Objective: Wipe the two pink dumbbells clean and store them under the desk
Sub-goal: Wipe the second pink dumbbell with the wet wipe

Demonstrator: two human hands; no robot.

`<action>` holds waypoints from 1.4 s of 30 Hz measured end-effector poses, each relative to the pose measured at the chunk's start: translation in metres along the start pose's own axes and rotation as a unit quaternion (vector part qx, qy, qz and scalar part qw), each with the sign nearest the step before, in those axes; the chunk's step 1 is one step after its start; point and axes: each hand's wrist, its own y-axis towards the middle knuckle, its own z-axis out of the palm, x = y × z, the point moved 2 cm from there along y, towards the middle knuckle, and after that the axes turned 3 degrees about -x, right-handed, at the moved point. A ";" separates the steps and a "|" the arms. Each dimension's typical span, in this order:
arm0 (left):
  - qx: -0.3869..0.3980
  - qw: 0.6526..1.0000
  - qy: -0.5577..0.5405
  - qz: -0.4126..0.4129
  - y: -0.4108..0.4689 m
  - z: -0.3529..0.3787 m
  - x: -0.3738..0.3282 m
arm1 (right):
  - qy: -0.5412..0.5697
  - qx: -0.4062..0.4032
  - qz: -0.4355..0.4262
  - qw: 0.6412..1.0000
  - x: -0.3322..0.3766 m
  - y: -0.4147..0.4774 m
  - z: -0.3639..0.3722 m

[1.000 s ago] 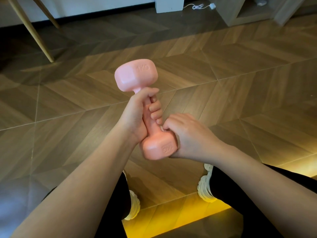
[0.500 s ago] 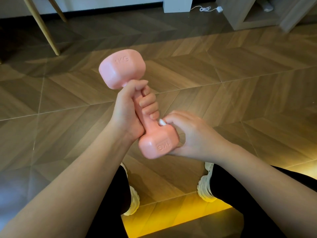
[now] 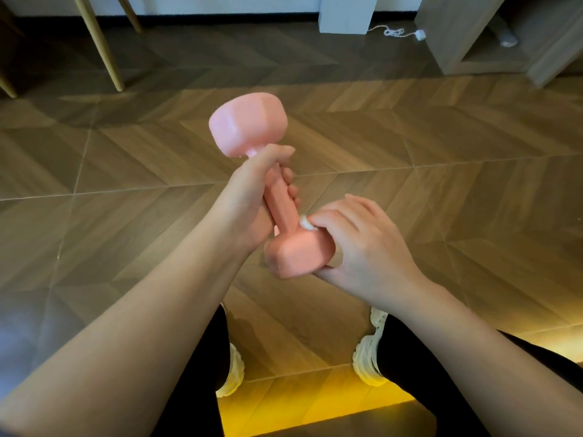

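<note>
Holding: your left hand [image 3: 249,197] has its fingers curled round the handle of the dumbbell [image 3: 280,200], which hangs tilted in the air above the floor [image 3: 441,184], one head up and away, the other low and near you
Wiping: your right hand [image 3: 356,244] presses a small white wad [image 3: 306,223] with bent fingertips against the neck beside the low head, thumb under that head
Second dumbbell: not in view
Risk, drop: one hand carries the weight; if that grip loosens while you rub, it likely falls toward your shoes [image 3: 233,373] just below
Risk, wad: it is tiny and could slip from your fingertips
Risk, missed patch: the handle under your left palm goes unwiped unless you shift your grip
Floor: wood-look herringbone with a sheen; a drop would probably dent it
Room: chair legs [image 3: 101,42] far left, white post [image 3: 347,12] and cable [image 3: 394,32] at the back, wooden unit [image 3: 467,36] far right; you cannot tell which is the desk
</note>
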 end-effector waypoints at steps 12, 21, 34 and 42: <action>-0.010 0.999 -0.024 -0.034 0.001 0.005 -0.001 | 0.085 0.040 0.045 0.995 0.007 -0.002 0.001; -0.028 0.998 0.053 -0.028 0.005 0.002 0.017 | 0.279 0.282 0.203 0.895 0.008 -0.003 0.009; -0.042 0.998 0.039 -0.027 0.008 0.001 0.024 | 0.458 0.098 0.445 0.763 0.000 -0.006 0.013; -0.010 0.997 0.071 0.019 0.008 0.010 0.029 | 0.444 0.205 0.491 0.721 -0.009 -0.007 0.022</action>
